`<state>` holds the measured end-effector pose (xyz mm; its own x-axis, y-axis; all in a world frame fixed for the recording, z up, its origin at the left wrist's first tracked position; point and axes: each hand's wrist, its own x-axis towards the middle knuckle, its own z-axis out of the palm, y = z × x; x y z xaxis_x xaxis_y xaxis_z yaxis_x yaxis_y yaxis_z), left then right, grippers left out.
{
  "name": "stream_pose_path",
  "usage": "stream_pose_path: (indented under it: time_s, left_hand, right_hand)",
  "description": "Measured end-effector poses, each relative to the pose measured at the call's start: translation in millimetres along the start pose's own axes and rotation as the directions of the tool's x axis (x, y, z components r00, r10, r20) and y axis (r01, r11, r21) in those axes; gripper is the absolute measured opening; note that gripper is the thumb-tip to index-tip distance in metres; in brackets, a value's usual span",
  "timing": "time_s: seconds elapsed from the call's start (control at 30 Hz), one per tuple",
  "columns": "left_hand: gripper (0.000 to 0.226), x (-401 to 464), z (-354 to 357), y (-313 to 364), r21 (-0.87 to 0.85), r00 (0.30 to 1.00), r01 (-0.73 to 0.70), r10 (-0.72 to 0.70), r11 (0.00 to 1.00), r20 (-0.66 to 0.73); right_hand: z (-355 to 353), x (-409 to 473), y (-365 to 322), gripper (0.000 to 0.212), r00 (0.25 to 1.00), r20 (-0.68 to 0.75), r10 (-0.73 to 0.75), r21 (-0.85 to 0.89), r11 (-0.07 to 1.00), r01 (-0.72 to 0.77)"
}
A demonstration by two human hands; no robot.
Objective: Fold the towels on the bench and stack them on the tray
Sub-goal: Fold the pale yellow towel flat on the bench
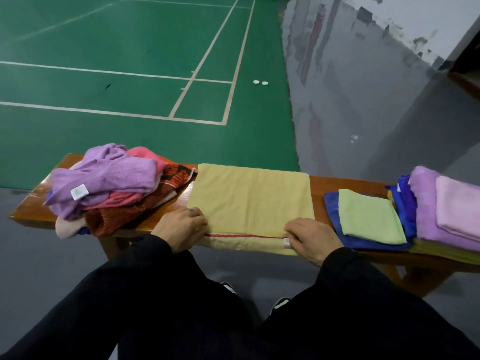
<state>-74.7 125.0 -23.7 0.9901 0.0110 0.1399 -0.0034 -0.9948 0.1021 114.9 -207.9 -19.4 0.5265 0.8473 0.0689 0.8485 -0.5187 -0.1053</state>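
Note:
A pale yellow towel (249, 198) lies folded over on the middle of the wooden bench (33, 203), its near edge showing a red stripe. My left hand (179, 227) holds the near left corner of the folded layer. My right hand (309, 237) pinches the near right corner by a small white label. Left of the towel lies a heap of unfolded towels (109, 183): purple, pink and rust patterned. To the right, a folded light green towel (368, 216) rests on a blue one (363, 242). Further right stands a stack of folded purple and pink towels (446, 211). No tray is visible.
Beyond the bench spreads a green court floor with white lines (130, 74). Two small white caps (260, 82) lie on it. A grey wall (363, 74) rises at the right. My dark-trousered legs fill the foreground.

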Motion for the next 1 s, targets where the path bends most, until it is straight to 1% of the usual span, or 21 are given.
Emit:
stream_pose_path:
  time_s: [0.07,0.1,0.17,0.23,0.27,0.33,0.37,0.43,0.5,0.57,0.7,0.77,0.83,0.93,1.0]
  left_hand:
    - [0.015,-1.8,1.3,-5.3,0.002,1.000,-0.022,0.022,1.000,-0.016]
    - [0.014,-2.5,2.2,-7.2,0.008,0.999,-0.034,0.034,0.999,-0.009]
    - [0.012,-2.0,6.2,-11.3,0.035,0.999,-0.044,0.043,0.998,0.023]
    - [0.010,-1.9,8.4,-11.1,0.061,1.000,-0.013,0.011,0.998,0.030]
    - [0.010,-1.6,8.4,-9.7,0.070,1.000,0.007,-0.007,0.998,0.000]
    - [0.006,-0.4,5.0,-4.9,0.067,0.992,0.036,-0.028,0.997,-0.124]
    - [0.003,0.7,1.2,-1.9,0.063,0.979,0.050,-0.037,0.997,-0.199]
    - [0.006,3.9,-7.3,3.5,0.046,0.946,0.086,-0.067,0.995,-0.318]
    - [0.007,5.5,-17.2,8.5,0.002,0.923,0.122,-0.112,0.993,-0.367]
    - [0.007,3.5,-24.5,12.3,-0.014,0.909,0.122,-0.117,0.992,-0.401]
    - [0.008,-13.3,-30.0,19.8,0.008,0.875,0.038,-0.030,0.999,-0.484]
    - [0.010,-25.9,-26.7,22.9,0.024,0.877,0.009,0.003,1.000,-0.480]
    - [0.008,-37.4,-18.6,23.8,0.032,0.901,-0.017,0.029,0.999,-0.433]
    - [0.008,-49.0,-2.1,21.1,0.056,0.957,-0.034,0.049,0.998,-0.287]
    - [0.011,-54.1,6.7,17.7,0.077,0.975,-0.017,0.033,0.997,-0.220]
  right_hand:
    - [3.1,0.2,0.4,0.034,0.999,-0.033,-0.030,-0.030,0.999,0.029]
    - [2.4,0.7,-1.1,0.032,0.999,-0.040,-0.021,-0.021,1.000,0.020]
    - [-0.4,2.5,-4.3,0.021,0.998,-0.045,0.046,0.039,0.998,-0.044]
    - [-2.4,4.8,-6.9,0.015,0.991,-0.087,0.105,0.072,0.993,-0.099]
    - [-3.7,5.7,-8.0,0.013,0.985,-0.122,0.123,0.069,0.991,-0.115]
    - [-6.0,7.2,-8.1,0.009,0.969,-0.202,0.139,0.071,0.989,-0.127]
    - [-8.5,7.7,-8.5,0.008,0.961,-0.236,0.142,0.076,0.989,-0.127]
    - [-16.1,9.3,-8.8,0.009,0.944,-0.298,0.144,0.096,0.988,-0.121]
    - [-23.2,9.8,-9.5,0.014,0.922,-0.363,0.134,0.118,0.988,-0.097]
    - [-29.4,8.0,-10.8,0.018,0.895,-0.428,0.124,0.138,0.988,-0.071]
    - [-37.3,-4.8,-14.2,0.013,0.852,-0.520,0.053,0.120,0.993,0.012]
    - [-34.3,-13.9,-14.9,0.011,0.853,-0.521,0.000,0.092,0.994,0.056]
    - [-26.5,-22.2,-16.0,0.008,0.873,-0.486,-0.037,0.067,0.995,0.079]
    - [-10.6,-32.7,-18.8,0.006,0.904,-0.420,-0.085,0.035,0.993,0.110]
    - [-1.4,-36.0,-21.3,0.005,0.919,-0.377,-0.111,0.024,0.991,0.130]
